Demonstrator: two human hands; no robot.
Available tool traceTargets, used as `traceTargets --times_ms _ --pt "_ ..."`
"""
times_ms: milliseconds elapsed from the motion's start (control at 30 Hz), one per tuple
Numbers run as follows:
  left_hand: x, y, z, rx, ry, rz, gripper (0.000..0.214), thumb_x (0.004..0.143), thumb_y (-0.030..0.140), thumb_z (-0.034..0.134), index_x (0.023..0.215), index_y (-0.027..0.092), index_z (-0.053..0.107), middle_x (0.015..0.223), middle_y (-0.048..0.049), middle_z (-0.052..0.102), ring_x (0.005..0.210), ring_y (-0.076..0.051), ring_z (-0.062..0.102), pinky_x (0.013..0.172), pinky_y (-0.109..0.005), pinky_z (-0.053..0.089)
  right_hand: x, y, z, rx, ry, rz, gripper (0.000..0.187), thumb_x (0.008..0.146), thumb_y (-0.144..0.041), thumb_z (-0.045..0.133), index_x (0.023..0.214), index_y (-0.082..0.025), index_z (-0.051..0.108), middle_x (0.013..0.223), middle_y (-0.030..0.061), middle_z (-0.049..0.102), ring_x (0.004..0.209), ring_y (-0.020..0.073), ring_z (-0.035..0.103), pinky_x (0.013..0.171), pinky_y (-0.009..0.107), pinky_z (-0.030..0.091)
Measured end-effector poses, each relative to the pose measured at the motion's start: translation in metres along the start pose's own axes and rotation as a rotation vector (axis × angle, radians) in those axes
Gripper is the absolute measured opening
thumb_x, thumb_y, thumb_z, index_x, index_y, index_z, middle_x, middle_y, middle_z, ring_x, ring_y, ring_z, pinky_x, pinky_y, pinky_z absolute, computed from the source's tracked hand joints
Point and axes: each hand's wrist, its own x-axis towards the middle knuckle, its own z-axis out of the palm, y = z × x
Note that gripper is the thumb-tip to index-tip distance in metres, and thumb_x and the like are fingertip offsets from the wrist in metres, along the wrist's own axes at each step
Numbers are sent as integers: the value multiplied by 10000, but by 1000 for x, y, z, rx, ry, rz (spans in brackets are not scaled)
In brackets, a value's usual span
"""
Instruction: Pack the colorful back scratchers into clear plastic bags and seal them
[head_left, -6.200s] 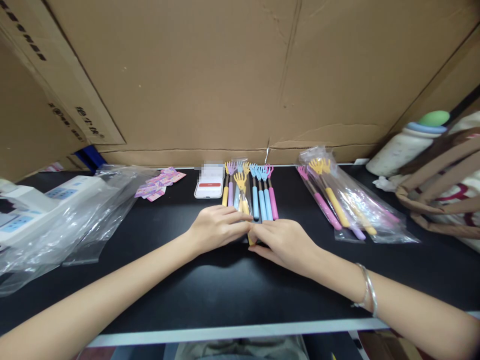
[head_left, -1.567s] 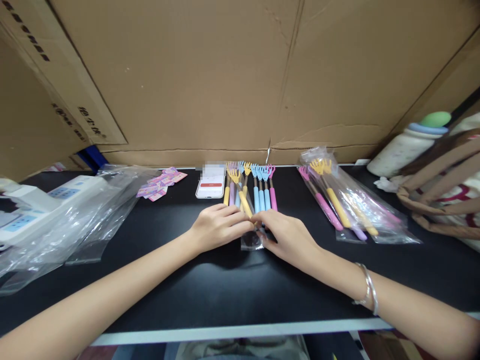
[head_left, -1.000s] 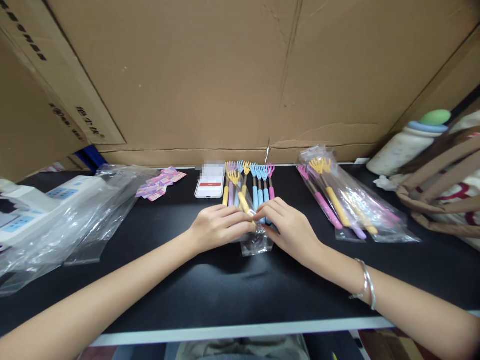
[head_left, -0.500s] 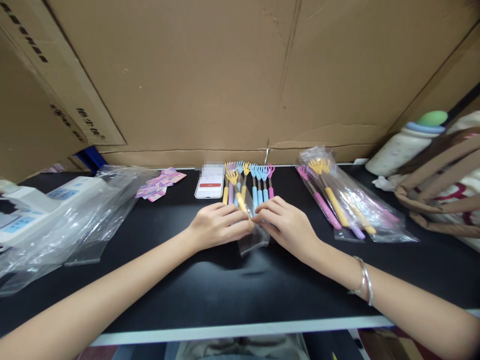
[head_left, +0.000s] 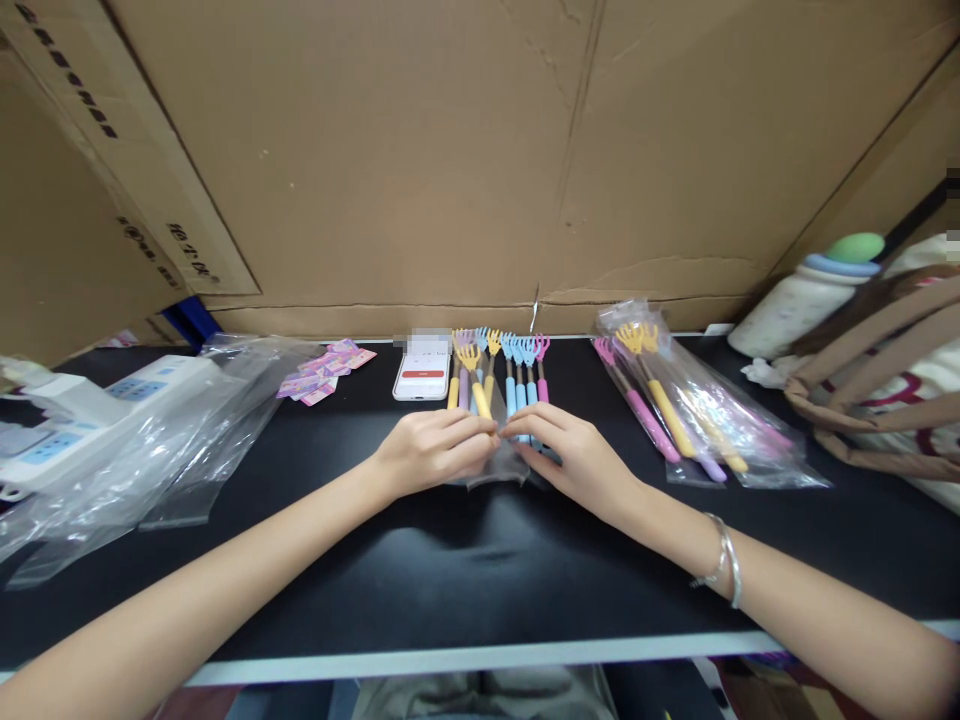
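A yellow back scratcher [head_left: 481, 398] with a claw head lies in a clear plastic bag [head_left: 501, 467], its head pointing away from me. My left hand [head_left: 435, 447] is closed around the lower end of its handle. My right hand [head_left: 566, 447] pinches the bag just to the right, its fingertips almost meeting those of the left. The handle's lower end is hidden behind my left fingers. Just beyond my hands is a row of back scratchers [head_left: 520, 385] in yellow, purple, blue and pink.
A phone [head_left: 422, 372] lies left of the row, beside a pile of printed cards [head_left: 322, 372]. Empty clear bags [head_left: 161, 440] and a white power strip [head_left: 112, 405] are far left. Bagged back scratchers [head_left: 664, 405], a bottle [head_left: 802, 300] and a brown-handled bag [head_left: 870, 400] stand right.
The clear bag's lower end has swung left and up between my hands. My hands stay close together, with only small finger movements. The view has shifted slightly.
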Motion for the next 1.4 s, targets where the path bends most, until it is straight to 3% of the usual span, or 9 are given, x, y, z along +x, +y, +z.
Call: traceTargets --times_ms 200,433,533,633,800,1000,1100,1233,1400 --pt "-2 -16 -7 -181 174 -214 23 831 171 549 814 184 542 825 -25 689 744 -115 663 655 -194 513 1 4 -4 111 83 98 192 834 -128 513 1007 -201 554 929 40 610 825 153 597 742 289 516" --pt "7 -40 -23 -347 555 -843 148 799 279 609 836 216 480 875 -3 574 770 -129 624 609 -242 548 6 13 -12 379 169 308 115 827 -217 555 938 -204 528 931 46 594 900 175 612 736 306 558" --pt "7 -52 -27 -467 671 -994 198 800 378 600 844 235 470 932 -9 517 758 -126 605 535 -219 542 8 22 -14 493 245 376 139 818 -262 594 921 -199 524 917 47 598 898 174 618 741 303 560" --pt "4 -62 -26 -669 706 -1162 225 780 395 582 851 245 429 856 9 501 719 -115 582 523 -205 533 11 27 -18 583 377 428 162 803 -290 616 882 -202 504 847 24 588 840 160 633 792 333 556" --pt "-1 -67 -16 -952 591 -1389 229 727 351 571 821 227 404 691 46 468 555 -75 525 524 -199 517 13 31 -26 723 504 525 204 779 -296 618 829 -225 433 736 -37 546 739 127 639 749 326 575" --pt "3 -49 -8 -1265 297 -1540 269 694 293 619 899 199 473 731 45 522 553 -69 549 506 -182 505 11 32 -20 770 328 547 139 789 -273 581 817 -210 460 664 -38 576 660 119 632 700 317 569" --pt "2 -37 -1 -1287 136 -1495 278 737 331 623 944 203 489 722 44 549 532 -64 548 531 -202 523 8 31 -10 754 208 500 118 809 -267 557 829 -203 459 664 -35 596 566 109 609 619 291 546" --pt "-1 -27 12 -1258 -46 -1350 253 796 362 586 971 195 511 711 23 556 554 -88 574 521 -217 537 7 30 0 692 153 457 94 819 -245 541 828 -190 465 665 -20 620 510 92 556 525 238 477" --pt "6 -23 19 -1201 -84 -1213 248 826 369 550 989 189 497 704 33 520 503 -82 559 426 -180 490 8 31 -2 693 170 453 87 851 -267 526 879 -191 494 738 -8 628 492 88 550 497 237 476"
